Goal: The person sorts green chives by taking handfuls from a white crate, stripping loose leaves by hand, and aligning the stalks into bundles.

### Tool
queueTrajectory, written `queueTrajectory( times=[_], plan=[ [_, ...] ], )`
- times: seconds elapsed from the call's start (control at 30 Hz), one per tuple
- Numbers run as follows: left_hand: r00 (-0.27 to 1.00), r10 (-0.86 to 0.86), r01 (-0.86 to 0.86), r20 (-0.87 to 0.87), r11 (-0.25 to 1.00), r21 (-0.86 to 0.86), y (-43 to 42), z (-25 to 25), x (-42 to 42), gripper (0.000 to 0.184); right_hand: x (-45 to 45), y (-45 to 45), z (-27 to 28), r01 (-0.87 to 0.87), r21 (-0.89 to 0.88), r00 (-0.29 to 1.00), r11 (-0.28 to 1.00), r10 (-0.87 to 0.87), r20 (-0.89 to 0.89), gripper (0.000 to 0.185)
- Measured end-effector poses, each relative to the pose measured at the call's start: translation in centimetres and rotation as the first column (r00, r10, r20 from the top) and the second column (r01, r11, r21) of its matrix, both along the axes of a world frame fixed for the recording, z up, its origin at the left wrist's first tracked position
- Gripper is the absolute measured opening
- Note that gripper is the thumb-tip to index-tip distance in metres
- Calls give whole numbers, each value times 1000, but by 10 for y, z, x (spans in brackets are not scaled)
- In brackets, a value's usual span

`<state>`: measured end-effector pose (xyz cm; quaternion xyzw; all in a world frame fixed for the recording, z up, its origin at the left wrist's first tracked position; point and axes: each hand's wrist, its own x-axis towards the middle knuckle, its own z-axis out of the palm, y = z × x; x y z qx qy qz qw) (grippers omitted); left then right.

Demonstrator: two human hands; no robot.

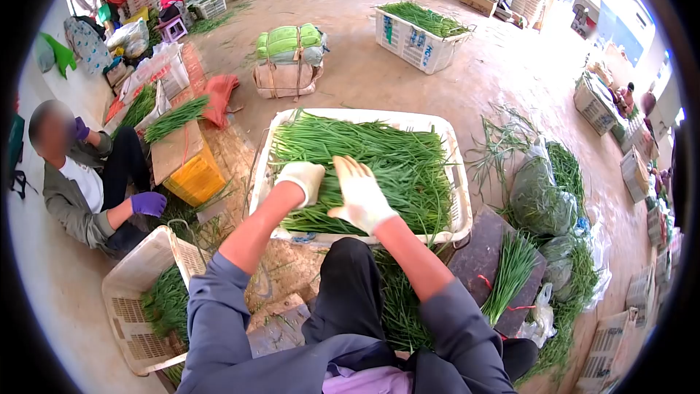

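A white plastic crate [461, 175] stands before my knees, filled with long green chives [394, 147]. My left hand [302, 181], in a whitish work glove, rests on the chives left of the middle. Its fingers point down among the stalks, and their tips are hidden. Beside it my right hand [361, 195], also gloved, lies on the chives with fingers stretched out and thumb apart. It is open and holds nothing. To the right, a tied bundle of chives [512, 270] lies on a dark board [481, 248].
At left sits a person in purple gloves [149, 203], beside a cardboard box [175, 152] and another white crate [135, 277] with greens. Plastic bags of greens [539, 193] stand at right. Ahead are a strapped bale [290, 66] and a crate of chives [408, 42].
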<state>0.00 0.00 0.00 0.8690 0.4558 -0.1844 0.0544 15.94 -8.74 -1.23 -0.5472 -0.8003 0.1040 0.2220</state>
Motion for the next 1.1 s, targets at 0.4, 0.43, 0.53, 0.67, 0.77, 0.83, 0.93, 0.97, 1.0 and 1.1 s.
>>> queueTrajectory(
  times=[0.4,0.43,0.53,0.67,0.77,0.83,0.93,0.97,1.0,1.1],
  plan=[
    [397,59,-207,916,978,27,-22,-78,-111,125,-11,49,-60,-58,-270,989,961,19,-144,68],
    [532,34,-198,846,977,85,-21,-92,-114,126,-13,50,-66,-65,-276,990,959,26,-141,68],
    [43,521,11,853,853,-521,-23,-143,-95,76,-15,58,-69,-133,-409,989,903,97,-109,85],
    [-15,404,-35,915,914,-404,-19,-182,-86,56,-37,50,-42,-114,-98,979,989,129,158,117],
    [-262,495,90,828,867,-490,-18,-186,-75,60,-63,52,-50,-175,-90,970,980,188,156,108],
    [-348,504,146,790,862,-486,-24,-166,-74,64,-67,52,-61,-172,-28,977,985,174,125,88],
    [-183,516,15,837,852,-523,-36,-148,-80,88,-64,52,-71,-129,-93,991,987,131,15,41],
    [-191,520,14,833,850,-527,-34,-162,-81,88,-61,53,-71,-131,-99,991,986,133,11,38],
    [-145,489,-94,860,859,-504,-32,-177,-84,92,-57,53,-68,-127,-79,992,989,126,-15,37],
    [157,346,-393,925,881,-262,-37,-165,-91,91,-32,60,-43,-5,-183,951,983,-52,-304,35]
  ],
)
